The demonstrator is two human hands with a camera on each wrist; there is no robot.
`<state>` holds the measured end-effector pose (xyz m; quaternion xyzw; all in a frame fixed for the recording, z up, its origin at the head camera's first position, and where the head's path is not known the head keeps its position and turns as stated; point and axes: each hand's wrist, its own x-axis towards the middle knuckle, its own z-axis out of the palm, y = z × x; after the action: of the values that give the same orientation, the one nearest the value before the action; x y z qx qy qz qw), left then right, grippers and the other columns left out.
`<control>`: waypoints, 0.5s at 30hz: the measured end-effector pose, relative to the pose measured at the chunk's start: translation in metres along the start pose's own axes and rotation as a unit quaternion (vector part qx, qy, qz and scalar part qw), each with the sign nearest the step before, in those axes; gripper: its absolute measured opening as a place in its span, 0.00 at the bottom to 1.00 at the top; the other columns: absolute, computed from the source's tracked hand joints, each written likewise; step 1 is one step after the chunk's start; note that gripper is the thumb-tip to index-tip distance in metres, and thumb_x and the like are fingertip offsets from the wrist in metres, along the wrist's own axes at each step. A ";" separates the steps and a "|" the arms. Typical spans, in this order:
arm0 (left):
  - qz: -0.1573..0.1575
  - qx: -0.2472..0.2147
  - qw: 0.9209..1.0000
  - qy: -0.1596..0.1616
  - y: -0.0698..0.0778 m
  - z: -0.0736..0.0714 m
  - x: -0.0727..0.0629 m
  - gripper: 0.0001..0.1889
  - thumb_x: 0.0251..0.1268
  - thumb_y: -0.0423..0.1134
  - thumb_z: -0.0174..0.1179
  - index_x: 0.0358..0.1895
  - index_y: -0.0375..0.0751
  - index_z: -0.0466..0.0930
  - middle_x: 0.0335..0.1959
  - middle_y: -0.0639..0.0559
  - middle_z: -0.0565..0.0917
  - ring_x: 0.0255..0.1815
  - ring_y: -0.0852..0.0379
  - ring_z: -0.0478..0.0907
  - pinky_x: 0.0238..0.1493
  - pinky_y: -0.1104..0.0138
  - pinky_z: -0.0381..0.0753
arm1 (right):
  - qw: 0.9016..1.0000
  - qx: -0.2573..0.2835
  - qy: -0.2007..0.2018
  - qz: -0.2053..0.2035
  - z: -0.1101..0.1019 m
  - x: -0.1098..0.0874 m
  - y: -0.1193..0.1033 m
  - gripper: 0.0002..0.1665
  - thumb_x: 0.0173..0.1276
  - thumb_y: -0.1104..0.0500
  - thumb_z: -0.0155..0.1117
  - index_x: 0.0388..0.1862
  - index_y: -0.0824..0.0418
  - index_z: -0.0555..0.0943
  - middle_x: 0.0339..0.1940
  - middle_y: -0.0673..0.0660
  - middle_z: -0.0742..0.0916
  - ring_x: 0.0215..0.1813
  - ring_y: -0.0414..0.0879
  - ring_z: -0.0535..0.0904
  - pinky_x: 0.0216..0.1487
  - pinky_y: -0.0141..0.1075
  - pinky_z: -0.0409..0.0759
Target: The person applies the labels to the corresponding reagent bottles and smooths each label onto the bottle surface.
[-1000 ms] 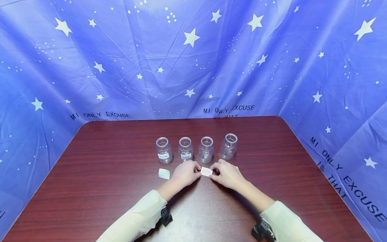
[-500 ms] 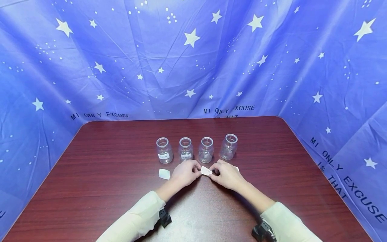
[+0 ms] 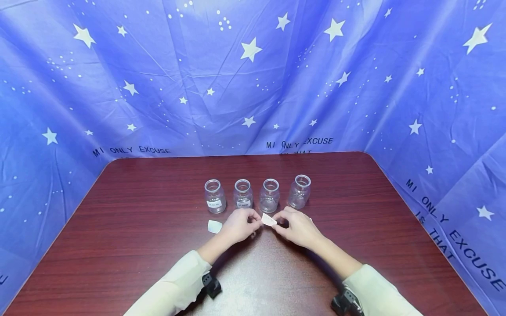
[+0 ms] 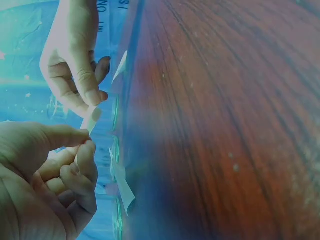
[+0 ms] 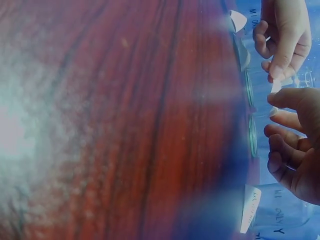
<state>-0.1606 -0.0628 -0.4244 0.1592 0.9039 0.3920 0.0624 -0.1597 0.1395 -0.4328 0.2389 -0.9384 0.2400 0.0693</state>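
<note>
Since the last frame the white label [image 3: 269,220] has lifted slightly toward the jars and tilted more; left hand [image 3: 239,226] eased outward. Label sits between our two hands, near the third jar [image 3: 269,197]. Both hands' fingers closed to a pinch: left on one end, right hand [image 3: 298,229] on the other. Our read: peeling or readying the label; next move calls for light edge grip, no folding. First jar [image 3: 215,195] and second jar [image 3: 243,193] carry labels; loose slip [image 3: 215,226] on tabletop [image 3: 150,245].
</note>
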 end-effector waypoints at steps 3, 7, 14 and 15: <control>0.003 -0.018 1.000 0.000 -0.001 -0.001 -0.001 0.03 0.57 0.38 0.60 0.30 0.43 0.81 0.22 0.55 0.81 0.18 0.67 0.73 0.25 0.75 0.72 | 1.000 0.009 0.004 -0.007 -0.001 -0.001 0.000 0.10 0.54 0.52 0.70 0.36 0.47 0.83 0.28 0.43 0.78 0.28 0.37 0.73 0.27 0.28 0.69; -0.002 -0.042 0.999 0.000 -0.001 -0.001 -0.002 0.04 0.56 0.38 0.59 0.29 0.43 0.81 0.22 0.57 0.79 0.18 0.67 0.70 0.22 0.74 0.71 | 0.999 0.024 0.034 -0.024 -0.003 -0.001 -0.002 0.13 0.54 0.54 0.72 0.39 0.50 0.83 0.28 0.44 0.79 0.28 0.35 0.73 0.29 0.27 0.70; -0.010 -0.061 0.998 -0.008 0.002 -0.002 -0.002 0.04 0.55 0.38 0.58 0.29 0.43 0.81 0.22 0.58 0.78 0.18 0.67 0.71 0.22 0.74 0.72 | 0.994 0.029 0.089 -0.047 -0.005 -0.002 -0.011 0.11 0.54 0.55 0.71 0.38 0.50 0.83 0.25 0.44 0.80 0.27 0.34 0.74 0.25 0.26 0.70; -0.007 -0.068 0.998 -0.012 0.003 -0.001 -0.002 0.04 0.55 0.37 0.58 0.30 0.43 0.81 0.22 0.57 0.79 0.18 0.67 0.71 0.21 0.73 0.72 | 0.994 0.025 0.093 -0.046 -0.005 -0.002 -0.013 0.10 0.55 0.54 0.71 0.37 0.49 0.83 0.24 0.44 0.79 0.27 0.35 0.75 0.23 0.27 0.69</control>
<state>-0.1586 -0.0627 -0.4216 0.1527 0.8755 0.4503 0.0865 -0.1512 0.1324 -0.4235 0.2597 -0.9096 0.2814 0.1614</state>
